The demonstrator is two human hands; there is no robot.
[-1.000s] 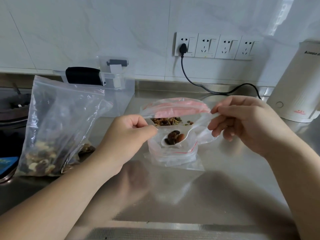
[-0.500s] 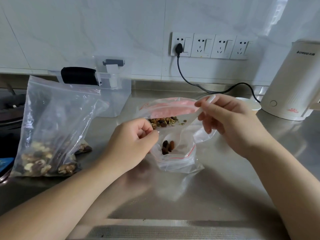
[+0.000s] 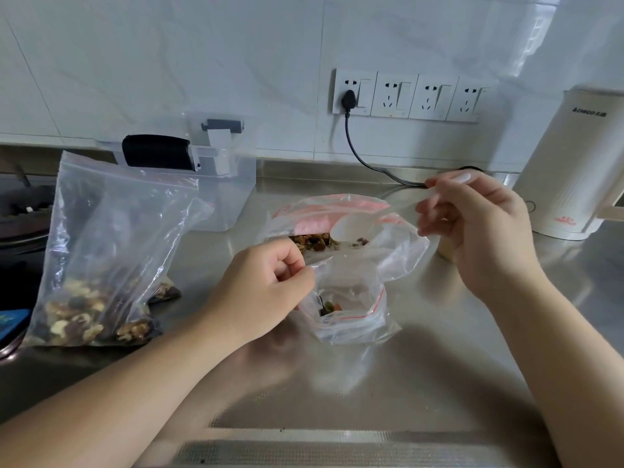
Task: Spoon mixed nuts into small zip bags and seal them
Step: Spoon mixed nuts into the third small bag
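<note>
- Hands, two: left hand point(image 3: 266, 292) is pinching the rim of one small zip bag point(image 3: 347, 312) at frame centre; right hand point(image 3: 472, 228) is gripping one white spoon point(image 3: 354, 228), bowl empty.
- Nut bags, two: one point(image 3: 101, 258) is standing at left, one point(image 3: 341, 224) is lying open behind the small bag.
- Wall sockets point(image 3: 405, 96), four, are showing at upper centre.

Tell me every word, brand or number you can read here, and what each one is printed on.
"CHIGO", followed by small characters too blurred to read: dark print near the top of the white appliance at right.
Red mark low on the same appliance: too small to read.
The wall sockets and the bags show no legible text.
</note>
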